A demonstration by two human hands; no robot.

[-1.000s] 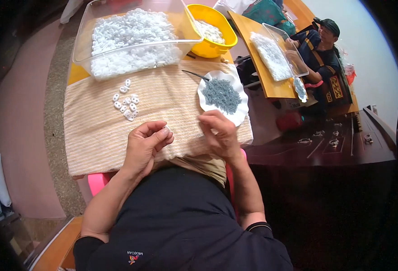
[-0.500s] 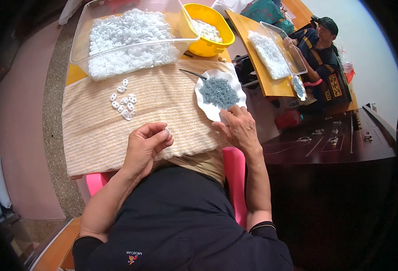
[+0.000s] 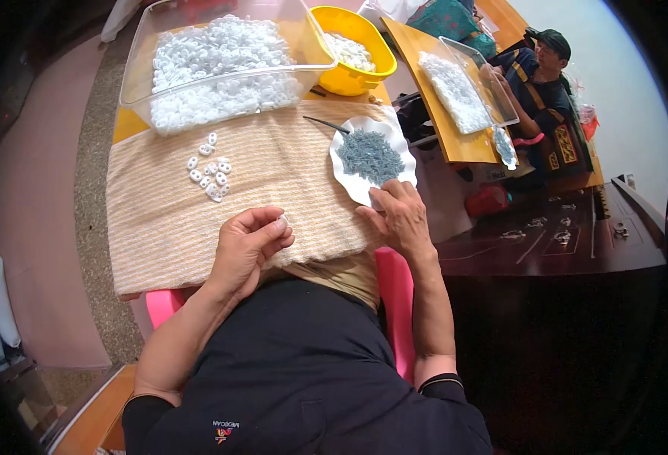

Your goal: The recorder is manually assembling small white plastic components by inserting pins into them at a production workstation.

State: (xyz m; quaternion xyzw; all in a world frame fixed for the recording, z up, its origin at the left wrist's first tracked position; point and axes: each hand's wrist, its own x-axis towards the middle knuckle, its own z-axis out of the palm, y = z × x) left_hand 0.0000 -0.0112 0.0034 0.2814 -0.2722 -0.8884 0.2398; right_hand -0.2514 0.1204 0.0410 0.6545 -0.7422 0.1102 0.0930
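The left hand (image 3: 247, 238) clamped a small white piece (image 3: 283, 218) between thumb and fingers above a striped cloth (image 3: 288, 167), seemingly to steady it, while the right hand (image 3: 403, 214), its grip impossible to tell, met the scalloped plate (image 3: 349, 187) of grey bits (image 3: 370, 155) set conveniently close.

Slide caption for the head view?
Left hand pinches a white piece; right hand is at the plate of grey bits.

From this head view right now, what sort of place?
Probably a small hand-assembly workspace, maybe in a home or shop: a clear bin heaped with small white parts, a white plate of small grey pieces, and another person seated at a second table.
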